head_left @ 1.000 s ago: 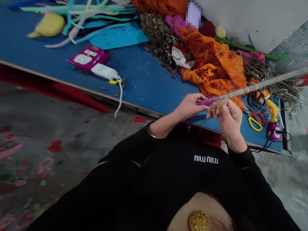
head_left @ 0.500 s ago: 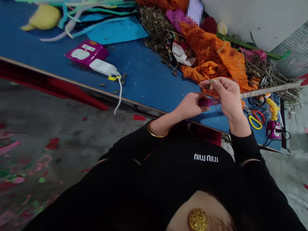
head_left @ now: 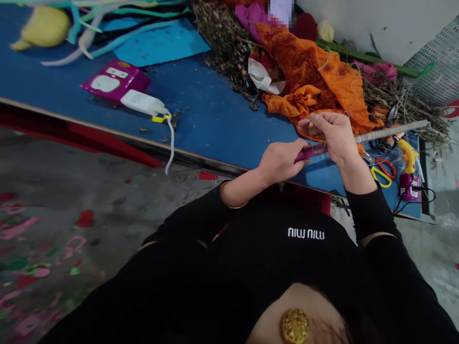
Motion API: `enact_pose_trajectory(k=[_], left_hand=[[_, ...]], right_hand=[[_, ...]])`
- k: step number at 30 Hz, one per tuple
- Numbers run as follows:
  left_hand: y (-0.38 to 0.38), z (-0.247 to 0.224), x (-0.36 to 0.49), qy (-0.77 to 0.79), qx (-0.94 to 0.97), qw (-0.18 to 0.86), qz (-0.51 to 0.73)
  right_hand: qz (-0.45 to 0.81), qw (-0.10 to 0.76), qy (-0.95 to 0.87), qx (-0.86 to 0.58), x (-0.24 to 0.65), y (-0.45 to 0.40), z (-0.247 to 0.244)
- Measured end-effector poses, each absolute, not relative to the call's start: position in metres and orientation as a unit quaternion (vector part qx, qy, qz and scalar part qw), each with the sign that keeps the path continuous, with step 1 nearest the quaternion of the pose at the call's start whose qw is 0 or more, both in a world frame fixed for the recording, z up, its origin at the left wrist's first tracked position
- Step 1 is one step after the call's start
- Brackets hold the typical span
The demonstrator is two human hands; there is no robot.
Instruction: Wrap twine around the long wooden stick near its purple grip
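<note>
My left hand (head_left: 281, 160) is closed around the purple end of a long thin stick (head_left: 390, 132). Beyond that end the stick looks grey and wrapped, and it points out to the right. My right hand (head_left: 335, 136) is over the stick's middle, hiding part of it, with thumb and forefinger pinched together. What sits in that pinch, if anything, is too small to make out. Crumpled orange cloth (head_left: 311, 67) lies just behind my right hand. Scissors with red and yellow handles (head_left: 382, 174) are to its right, by a yellow glue gun (head_left: 408, 155).
On the blue table (head_left: 201, 110) stand a purple power socket (head_left: 116, 81) with a white plug, a blue sheet (head_left: 165, 43), a yellow pear-shaped thing (head_left: 45, 28) and dried plants (head_left: 222, 43). A second purple socket (head_left: 409, 186) lies near the right edge. Scraps litter the floor.
The view has shifted slightly, so the left-hand table items appear further left. The stick's far end has come in towards the left. Both hands stay at the stick, the right still pinched.
</note>
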State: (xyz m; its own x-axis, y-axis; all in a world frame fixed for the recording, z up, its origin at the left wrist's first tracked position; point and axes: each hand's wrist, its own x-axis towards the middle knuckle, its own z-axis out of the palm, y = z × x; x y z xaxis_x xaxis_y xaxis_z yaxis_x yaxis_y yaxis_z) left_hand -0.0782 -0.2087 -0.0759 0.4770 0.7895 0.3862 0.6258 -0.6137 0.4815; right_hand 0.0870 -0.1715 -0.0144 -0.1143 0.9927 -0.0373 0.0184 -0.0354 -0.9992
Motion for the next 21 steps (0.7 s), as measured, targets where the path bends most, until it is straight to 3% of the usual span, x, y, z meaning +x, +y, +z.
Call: enact_pose_trajectory(k=[13,21], left_hand=[[-0.207,-0.094,-0.079,0.317,0.884,0.031,0.342],[-0.203,-0.093,-0.091,0.331,0.856,0.067,0.391]], right_hand=[[0.53,0.439,-0.519,-0.507,0.087,-0.179,-0.013],[0.524,0.446,-0.556,-0.466,0.118,-0.206,0.013]])
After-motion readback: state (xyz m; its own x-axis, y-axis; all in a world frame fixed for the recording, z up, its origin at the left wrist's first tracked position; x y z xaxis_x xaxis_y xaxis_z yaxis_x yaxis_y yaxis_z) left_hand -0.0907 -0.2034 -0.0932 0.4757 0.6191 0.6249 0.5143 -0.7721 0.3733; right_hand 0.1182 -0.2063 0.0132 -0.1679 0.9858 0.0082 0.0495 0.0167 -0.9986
